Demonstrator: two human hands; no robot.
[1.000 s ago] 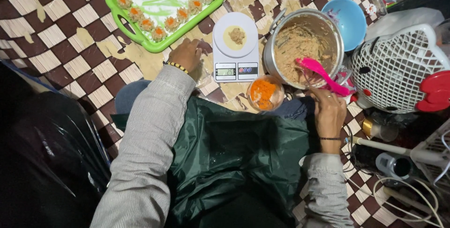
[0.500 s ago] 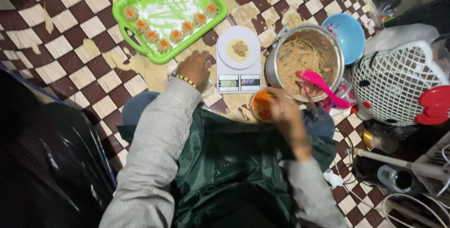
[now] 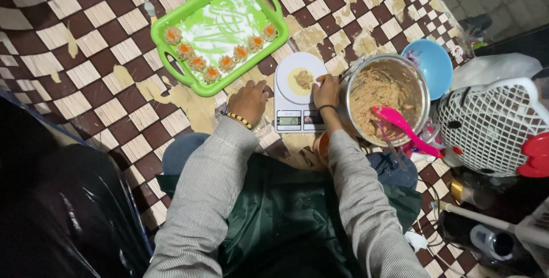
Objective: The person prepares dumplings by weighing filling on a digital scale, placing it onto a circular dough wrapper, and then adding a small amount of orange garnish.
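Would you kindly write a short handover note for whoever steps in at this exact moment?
Left hand: empty, resting on the floor mat beside the kitchen scale.
Right hand: at the scale's right edge, touching the round wrapper with filling on it.
Metal bowl of filling sits right of the scale, pink spatula inside.
Done: seven topped dumplings lined in the green tray.
Left: the piece on the scale is unfolded; plenty of filling remains.

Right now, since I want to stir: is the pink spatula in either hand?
No, the pink spatula rests in the pot, away from both hands.
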